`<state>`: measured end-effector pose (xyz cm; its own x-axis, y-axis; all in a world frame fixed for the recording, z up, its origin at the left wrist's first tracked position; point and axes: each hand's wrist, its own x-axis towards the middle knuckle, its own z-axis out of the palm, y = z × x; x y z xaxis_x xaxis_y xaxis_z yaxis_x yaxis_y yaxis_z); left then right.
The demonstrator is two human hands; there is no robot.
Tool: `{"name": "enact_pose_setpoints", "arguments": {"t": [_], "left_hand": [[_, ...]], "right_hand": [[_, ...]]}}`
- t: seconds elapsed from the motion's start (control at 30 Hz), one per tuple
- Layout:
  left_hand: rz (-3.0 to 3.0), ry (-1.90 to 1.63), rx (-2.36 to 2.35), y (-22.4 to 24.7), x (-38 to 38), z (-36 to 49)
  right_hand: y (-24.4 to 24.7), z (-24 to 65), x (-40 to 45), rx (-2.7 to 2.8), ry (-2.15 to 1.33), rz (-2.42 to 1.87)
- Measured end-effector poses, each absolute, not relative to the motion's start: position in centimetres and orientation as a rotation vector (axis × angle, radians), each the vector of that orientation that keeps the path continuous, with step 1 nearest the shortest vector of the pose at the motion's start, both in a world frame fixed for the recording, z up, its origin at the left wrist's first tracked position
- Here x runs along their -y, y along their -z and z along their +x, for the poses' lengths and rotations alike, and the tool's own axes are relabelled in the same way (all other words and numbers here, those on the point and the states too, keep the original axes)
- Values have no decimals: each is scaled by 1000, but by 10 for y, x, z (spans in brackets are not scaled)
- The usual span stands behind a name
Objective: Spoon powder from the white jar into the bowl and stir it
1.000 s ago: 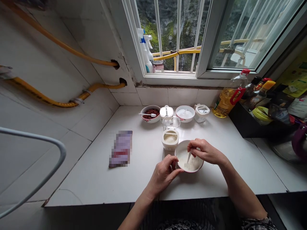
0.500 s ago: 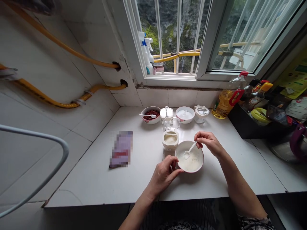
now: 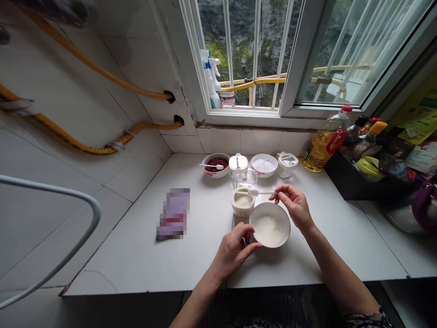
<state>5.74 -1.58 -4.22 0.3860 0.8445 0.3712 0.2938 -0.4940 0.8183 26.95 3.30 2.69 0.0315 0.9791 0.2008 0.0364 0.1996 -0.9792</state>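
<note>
My left hand (image 3: 238, 244) grips the left rim of a white bowl (image 3: 284, 233), thumb outside and fingers at the edge. Pale powder or fine grains (image 3: 271, 230) lie in the bowl. Between the fingertips of my right hand (image 3: 292, 202) is the handle of a small white spoon (image 3: 261, 193), held level. Its head is over the mouth of a white jar (image 3: 243, 212), whose clear lid (image 3: 246, 176) is flipped up. The jar contains a pale, off-white substance and stands just behind the bowl's left side. Whether the spoon carries anything is too small to tell.
Along the back wall stand a bowl of dark red beans (image 3: 215, 169) with a spoon, a lidded jar (image 3: 238, 161), a bowl of white grains (image 3: 264, 169) and another jar (image 3: 287, 165). An oil bottle (image 3: 319, 148) leans by a black box (image 3: 341, 180) at right. A blurred purple packet (image 3: 174, 214) lies left.
My right hand has lifted the spoon from inside the bowl and brought it back and left over the jar. My left hand stays on the bowl's rim.
</note>
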Motion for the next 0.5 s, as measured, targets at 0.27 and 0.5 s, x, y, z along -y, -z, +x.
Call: {"name": "enact_pose_setpoints", "arguments": {"t": [0.27,0.5], "left_hand": [[1995,-1043,-976,43,16,57],[1985,-1034,-983,41,16,56]], "right_hand": [[-21,262,-26,1945,-263,-950],[-32,277,-23,1497,-712,-1080]]}}
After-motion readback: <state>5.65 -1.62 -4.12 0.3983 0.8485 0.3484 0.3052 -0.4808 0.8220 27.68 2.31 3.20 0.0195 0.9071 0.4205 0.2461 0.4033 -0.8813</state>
